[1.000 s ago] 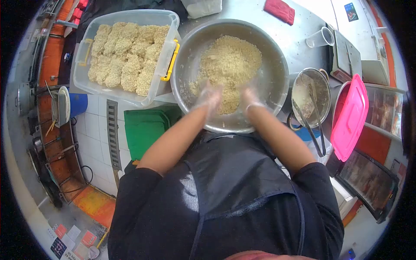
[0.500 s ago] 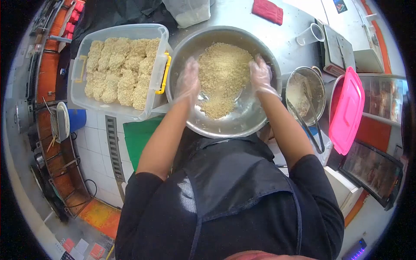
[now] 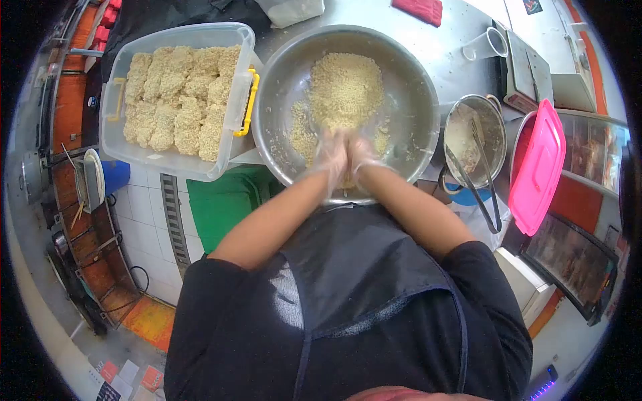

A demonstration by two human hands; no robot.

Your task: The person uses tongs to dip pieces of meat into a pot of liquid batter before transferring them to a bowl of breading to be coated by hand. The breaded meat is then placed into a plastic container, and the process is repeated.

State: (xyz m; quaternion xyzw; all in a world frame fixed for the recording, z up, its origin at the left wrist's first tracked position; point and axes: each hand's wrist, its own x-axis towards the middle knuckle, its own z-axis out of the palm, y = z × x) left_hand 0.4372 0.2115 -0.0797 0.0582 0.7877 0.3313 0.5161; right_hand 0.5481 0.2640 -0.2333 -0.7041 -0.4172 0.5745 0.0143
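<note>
A wide steel bowl (image 3: 263, 107) holds a heap of pale, coarse crumbs (image 3: 348, 83). Low in the bowl, by its near rim, my left hand (image 3: 330, 155) and my right hand (image 3: 363, 152) are side by side, touching or almost so. Both wear clear plastic gloves and point into the near end of the crumbs. Motion blur and crumbs hide the fingers, so their closure cannot be made out. Smaller patches of crumbs lie left and right of the hands. To the left, a clear plastic tub (image 3: 184, 164) with yellow clips holds rows of crumb-coated pieces (image 3: 175, 123).
On the right stands a pot (image 3: 498, 144) with whitish contents and tongs (image 3: 473, 177) leaning in it. Beside it are a pink lid (image 3: 538, 170) and a clear cup (image 3: 486, 45). A red cloth (image 3: 420, 9) lies at the back. Below the tub is a green bin (image 3: 217, 207).
Both hands have come in from the bowl's left and right sides to meet near its front rim. The crumbs have shifted into a heap farther back, with loose patches at the sides.
</note>
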